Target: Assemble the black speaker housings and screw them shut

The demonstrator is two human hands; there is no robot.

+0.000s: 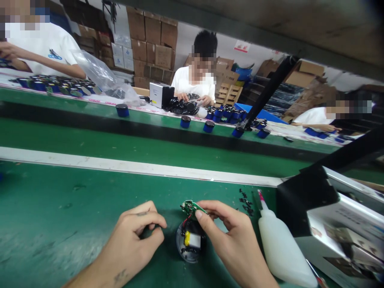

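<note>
A round housing (pixel 181 245) sits on the green work surface (pixel 75 224), between the person's two hands and just in front of them. It is open at the top, with a greyish, slightly glossy inner floor and a dark outer edge. Inside lies a small silver battery (pixel 195 241), a rectangular block with a band of yellow tape (pixel 187 239) at its left end; black parts crowd around it, too small and dark to tell apart. Thin red wires (pixel 187 219) run up from the housing to a green circuit board (pixel 191 207), which is tilted above the housing's far edge and carries small metallic and dark components.

The right hand (pixel 232 236) pinches the board's right end between thumb and forefinger. The left hand (pixel 135 234) is beside the housing, apart from it, with fingers curled and thumb and forefinger separated by a narrow gap; whether it holds anything I cannot tell.

Right of the board lie scattered black bits (pixel 247 205), then a whitish squeeze bottle (pixel 283 248) with a pink-red tip, leaning by a printed box (pixel 330 232). Beyond a pale strip (pixel 135 164), blue-and-black round units (pixel 122 111) stand in a loose row, and a co-worker in white (pixel 195 82) handles things across the line.
</note>
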